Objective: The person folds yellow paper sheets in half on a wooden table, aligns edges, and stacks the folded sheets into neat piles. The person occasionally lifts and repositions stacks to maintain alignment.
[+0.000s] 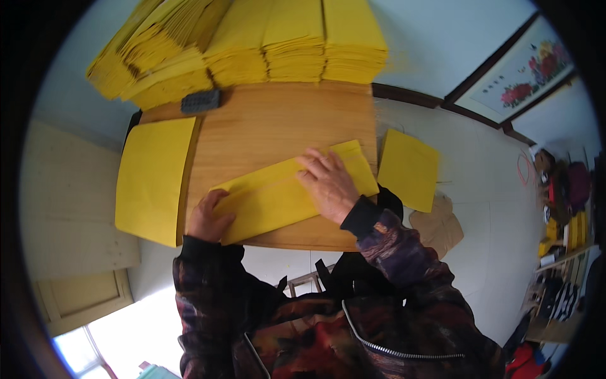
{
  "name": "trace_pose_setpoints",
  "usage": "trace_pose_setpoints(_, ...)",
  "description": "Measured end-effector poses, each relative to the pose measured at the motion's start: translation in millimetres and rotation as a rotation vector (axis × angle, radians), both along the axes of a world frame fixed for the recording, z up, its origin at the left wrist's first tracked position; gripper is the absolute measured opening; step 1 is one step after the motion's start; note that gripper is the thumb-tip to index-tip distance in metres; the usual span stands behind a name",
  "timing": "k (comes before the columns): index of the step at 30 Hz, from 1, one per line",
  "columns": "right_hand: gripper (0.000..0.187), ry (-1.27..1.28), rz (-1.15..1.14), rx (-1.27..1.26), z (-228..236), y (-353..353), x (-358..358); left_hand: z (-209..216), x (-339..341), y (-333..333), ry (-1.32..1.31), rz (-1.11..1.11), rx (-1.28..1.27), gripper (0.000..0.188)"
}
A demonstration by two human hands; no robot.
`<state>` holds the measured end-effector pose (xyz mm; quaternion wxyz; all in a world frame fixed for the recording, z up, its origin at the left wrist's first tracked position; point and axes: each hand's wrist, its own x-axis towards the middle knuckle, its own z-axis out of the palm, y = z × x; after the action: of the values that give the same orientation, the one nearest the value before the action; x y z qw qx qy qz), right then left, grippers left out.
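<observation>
I'd press evenly with the spread right hand (329, 183) along the folded yellow paper (271, 196) slanting across the near part of the tabletop (271, 129), steadying its left end with the half-curled left hand (209, 216), whether pinching I can't tell.

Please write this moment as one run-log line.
left hand: at left end of yellow paper strip | right hand: resting on right part | strip: on wooden table
</observation>
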<state>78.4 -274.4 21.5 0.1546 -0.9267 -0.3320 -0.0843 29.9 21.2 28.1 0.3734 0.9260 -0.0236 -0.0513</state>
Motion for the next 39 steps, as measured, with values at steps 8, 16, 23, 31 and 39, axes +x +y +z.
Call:
trace_pose_setpoints(8, 0.05, 0.154, -0.121, 0.029, -14.5, -2.5, -12.8, -9.9, -2.8, 3.2, 0.043, 0.046, 0.012, 0.05)
trace_pose_setpoints(16, 0.057, 0.089, -0.161, 0.04, -22.7, -3.0, -11.2, -12.4, -7.2, 1.8, -0.082, 0.058, -0.024, 0.049)
trace_pose_setpoints(23, 0.063, 0.108, -0.183, -0.007, -19.1, -1.1, -11.7, 0.9, -18.0, -22.9, -0.365, 0.263, 0.464, 0.048)
trace_pose_setpoints(31, 0.061, 0.089, -0.184, -0.222, -12.9, 0.3, -8.8, -25.5, 6.0, -147.7, -0.236, -0.089, 0.243, 0.058)
trace_pose_setpoints(39, 0.059, 0.046, -0.164, -0.136, -16.8, -0.8, -11.2, -28.9, -29.8, -76.7, -0.139, 0.145, 0.448, 0.068)
